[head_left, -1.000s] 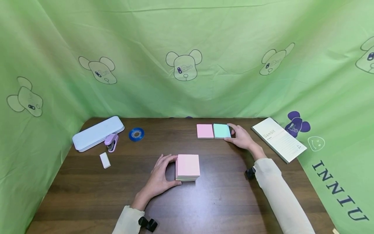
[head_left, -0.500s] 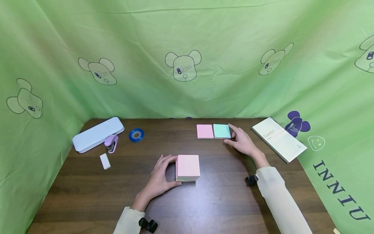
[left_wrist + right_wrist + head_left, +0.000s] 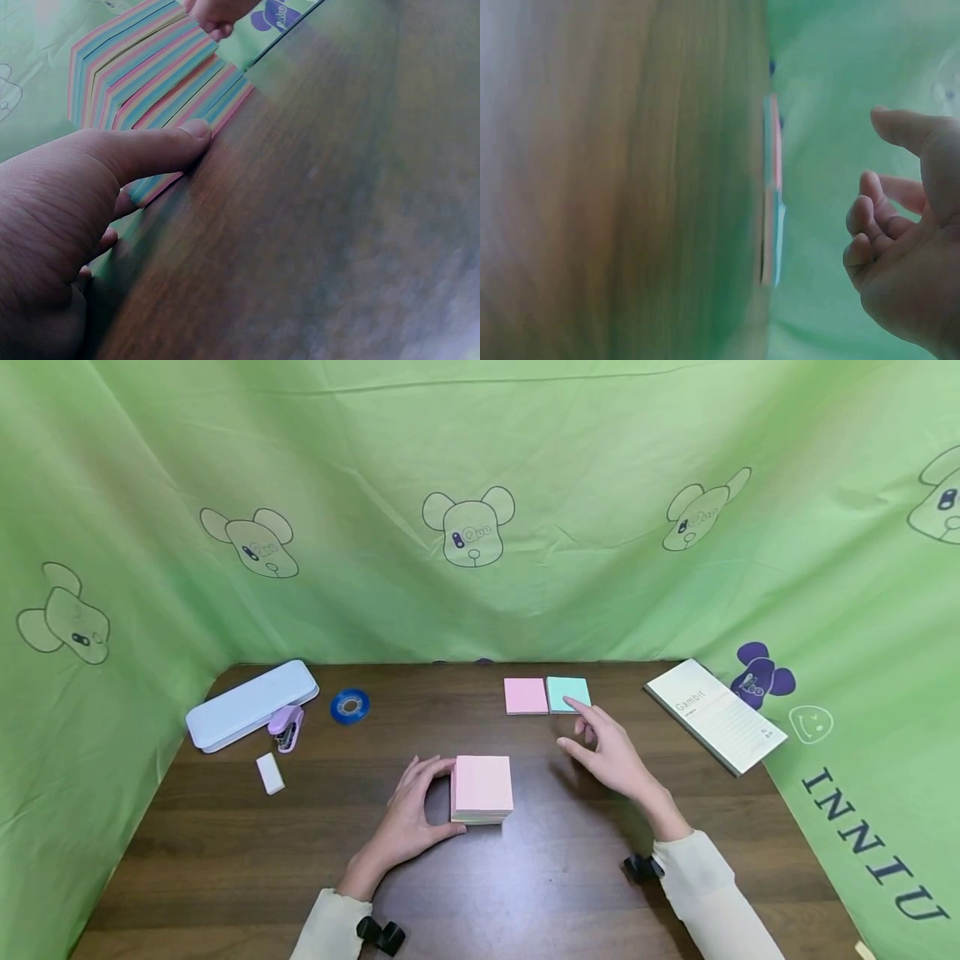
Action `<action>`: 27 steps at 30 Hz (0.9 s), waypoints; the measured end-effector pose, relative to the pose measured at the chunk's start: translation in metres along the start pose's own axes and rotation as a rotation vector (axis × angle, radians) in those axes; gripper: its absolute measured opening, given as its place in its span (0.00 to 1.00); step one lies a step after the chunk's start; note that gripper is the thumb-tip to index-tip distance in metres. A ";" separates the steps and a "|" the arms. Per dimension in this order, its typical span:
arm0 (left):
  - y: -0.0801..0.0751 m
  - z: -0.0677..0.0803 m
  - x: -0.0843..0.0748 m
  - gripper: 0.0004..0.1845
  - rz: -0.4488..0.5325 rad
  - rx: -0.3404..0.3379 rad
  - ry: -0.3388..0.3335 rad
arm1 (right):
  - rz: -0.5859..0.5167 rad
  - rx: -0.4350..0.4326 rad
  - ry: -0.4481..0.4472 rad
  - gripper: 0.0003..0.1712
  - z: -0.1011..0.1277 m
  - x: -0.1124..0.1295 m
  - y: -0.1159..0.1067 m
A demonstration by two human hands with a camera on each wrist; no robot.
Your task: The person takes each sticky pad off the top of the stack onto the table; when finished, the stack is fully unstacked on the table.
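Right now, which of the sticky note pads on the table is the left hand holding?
The thick stack with the pink top, nearest the person. The left hand grips its side, while the thin pink pad and teal pad lie untouched farther back.

Thick note block in the middle of the desk, left hand touching its left side. Two flat pads side by side behind, right hand near them. Booklet far right. Case, stapler, tape roll and eraser far left.

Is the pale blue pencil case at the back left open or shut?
Shut: the pale blue pencil case lies flat with its lid down, no gap showing.
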State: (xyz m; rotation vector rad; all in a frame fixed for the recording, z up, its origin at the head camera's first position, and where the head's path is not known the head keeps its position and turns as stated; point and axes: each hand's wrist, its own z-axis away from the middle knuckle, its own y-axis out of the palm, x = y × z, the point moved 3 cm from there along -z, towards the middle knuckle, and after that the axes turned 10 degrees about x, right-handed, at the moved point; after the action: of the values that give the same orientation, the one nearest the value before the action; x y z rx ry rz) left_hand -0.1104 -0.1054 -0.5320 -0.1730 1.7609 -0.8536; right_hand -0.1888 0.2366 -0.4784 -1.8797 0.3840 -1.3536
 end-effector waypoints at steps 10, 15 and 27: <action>0.001 0.000 0.001 0.54 -0.009 0.001 -0.005 | -0.079 -0.017 -0.169 0.38 0.017 0.053 0.023; 0.001 -0.001 0.001 0.54 -0.008 0.004 -0.010 | -0.087 0.042 -0.208 0.41 0.020 0.070 0.035; 0.001 0.001 0.001 0.54 -0.016 0.007 -0.006 | -0.069 0.162 -0.141 0.53 0.024 0.088 0.057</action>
State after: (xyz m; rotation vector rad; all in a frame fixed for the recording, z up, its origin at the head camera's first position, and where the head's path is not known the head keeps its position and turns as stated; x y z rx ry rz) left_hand -0.1098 -0.1057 -0.5333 -0.1851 1.7524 -0.8700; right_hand -0.1224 0.1528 -0.4641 -1.8534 0.1352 -1.2489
